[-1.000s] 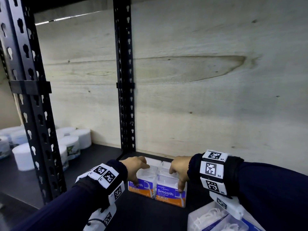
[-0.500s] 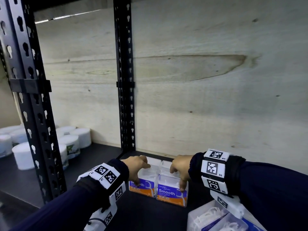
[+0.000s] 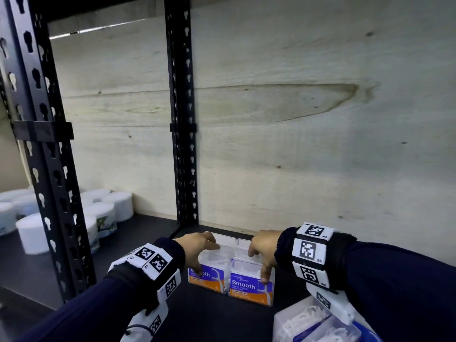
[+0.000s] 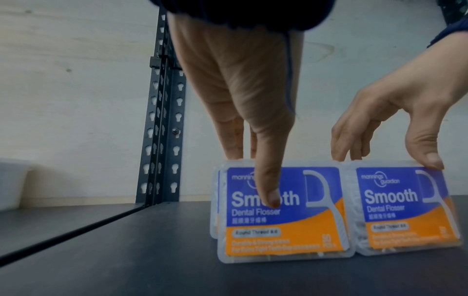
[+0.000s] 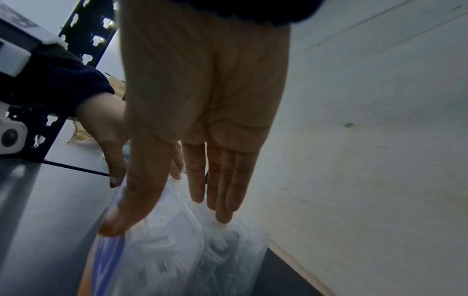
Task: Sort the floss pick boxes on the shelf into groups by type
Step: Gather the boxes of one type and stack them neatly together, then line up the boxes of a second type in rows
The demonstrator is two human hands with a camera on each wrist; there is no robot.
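Left hand: the left hand [image 3: 197, 250] spanned the left Smooth box [image 3: 208, 275], thumb down on its printed front, fingers over the back edge, pinching it.
Right hand: the right hand [image 3: 262, 253] gripped the right Smooth box [image 3: 251, 283] the same way, thumb on the front top corner.
Place: both boxes stood upright, sides touching, near the back of the shelf [image 3: 217, 322] beside the rear upright post [image 3: 181, 119]; more boxes stood behind each.
Risk: a squeeze at the top only could tip a box forward, or nudge the rear boxes out of line.
Materials: thin clear plastic, rounded corners, glossy blue-and-orange labels; likely slippery on the dark matte shelf.
Other type: a clear box of loose white picks [image 3: 318, 324] lay at the shelf's front right corner.
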